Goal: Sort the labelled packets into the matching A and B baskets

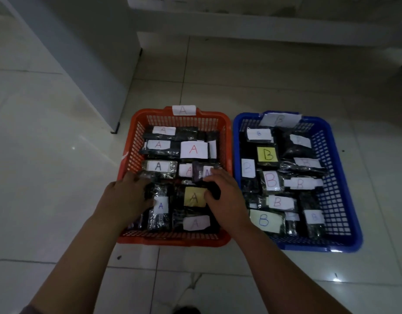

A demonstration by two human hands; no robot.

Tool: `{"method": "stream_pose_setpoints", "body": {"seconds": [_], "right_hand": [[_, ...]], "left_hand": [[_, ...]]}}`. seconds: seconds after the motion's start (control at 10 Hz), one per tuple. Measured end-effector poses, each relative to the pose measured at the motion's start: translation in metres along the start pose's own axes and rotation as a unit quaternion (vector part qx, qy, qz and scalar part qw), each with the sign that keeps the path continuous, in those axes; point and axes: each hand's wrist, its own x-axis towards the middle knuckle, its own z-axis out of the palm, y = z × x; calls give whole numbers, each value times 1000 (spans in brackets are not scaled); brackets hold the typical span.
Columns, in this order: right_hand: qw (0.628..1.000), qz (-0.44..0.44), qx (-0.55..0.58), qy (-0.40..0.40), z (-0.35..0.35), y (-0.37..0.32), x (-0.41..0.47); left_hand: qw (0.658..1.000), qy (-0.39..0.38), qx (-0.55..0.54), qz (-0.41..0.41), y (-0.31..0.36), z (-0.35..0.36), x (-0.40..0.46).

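A red basket [172,242] with an "A" tag on its far rim holds several dark packets labelled A. To its right, a blue basket [308,246] tagged "B" holds several dark packets labelled B. Both hands are inside the red basket near its front. My left hand [125,200] closes on the top end of a packet with a blue "A" label [160,214]. My right hand [226,198] curls around a dark packet [214,191] beside a yellow "A" label [193,197]. That packet's label is hidden.
The baskets stand side by side on a pale tiled floor. A white cabinet or wall panel [89,64] rises at the back left, close to the red basket's far left corner. A low white ledge [263,28] runs along the back.
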Motion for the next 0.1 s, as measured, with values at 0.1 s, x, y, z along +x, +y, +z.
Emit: {"method": "stream_pose_setpoints", "body": {"seconds": [0.1], "right_hand": [[999,-4,25,30,-7,-1,5]], "left_hand": [[997,44,60,-7,4,8,-1]]}}
